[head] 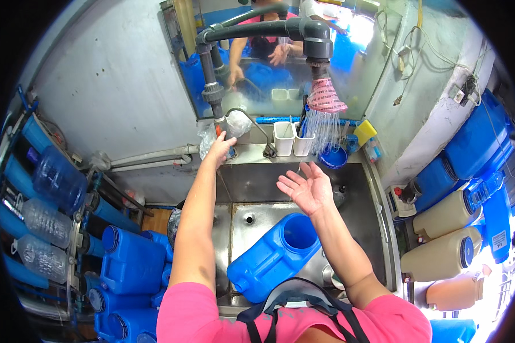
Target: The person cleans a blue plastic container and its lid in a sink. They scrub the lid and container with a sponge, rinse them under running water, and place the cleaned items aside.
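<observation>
My left hand reaches to the orange valve handle on the grey pipe, its fingers at or beside it; whether they grip is unclear. Palm up, fingers spread, my right hand is empty over the steel sink. Water streams from the pipe outlet wrapped in pink printed plastic, behind that hand. Below my forearms a blue plastic jug lies tilted in the sink, its wide mouth uncapped. Two white plastic holders and a blue bowl stand on the back ledge.
Blue capped jugs are stacked at the left, near clear bottles on a rack. Beige jugs line the right side. A mirror stands behind the sink. Cables and a socket are on the right wall.
</observation>
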A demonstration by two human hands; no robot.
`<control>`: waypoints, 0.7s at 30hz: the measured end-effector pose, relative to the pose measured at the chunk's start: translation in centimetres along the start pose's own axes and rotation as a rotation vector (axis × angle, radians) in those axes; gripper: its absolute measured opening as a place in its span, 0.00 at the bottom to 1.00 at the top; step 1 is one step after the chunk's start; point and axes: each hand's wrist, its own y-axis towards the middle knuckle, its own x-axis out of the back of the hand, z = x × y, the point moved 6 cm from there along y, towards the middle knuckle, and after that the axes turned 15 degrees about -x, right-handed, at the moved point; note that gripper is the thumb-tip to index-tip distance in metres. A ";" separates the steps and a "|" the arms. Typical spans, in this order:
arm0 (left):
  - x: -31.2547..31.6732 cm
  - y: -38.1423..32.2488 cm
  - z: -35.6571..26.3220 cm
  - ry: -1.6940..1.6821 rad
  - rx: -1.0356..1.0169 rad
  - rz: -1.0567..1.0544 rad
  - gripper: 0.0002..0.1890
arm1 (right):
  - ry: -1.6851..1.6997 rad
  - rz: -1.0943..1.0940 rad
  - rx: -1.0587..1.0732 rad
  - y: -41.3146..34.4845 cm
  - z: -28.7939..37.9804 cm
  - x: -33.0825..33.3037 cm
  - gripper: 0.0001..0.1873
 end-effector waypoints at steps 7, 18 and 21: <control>-12.9 -25.8 2.1 0.579 -0.164 1.046 0.35 | -0.008 0.086 -0.103 3.1 0.4 1.4 0.18; -16.3 -23.5 4.5 0.519 -0.060 0.379 0.28 | -0.663 0.167 -0.289 3.1 1.5 2.9 0.16; -20.8 -19.8 7.0 -0.065 0.034 0.435 0.19 | -1.175 0.155 -0.474 -0.4 0.1 3.2 0.14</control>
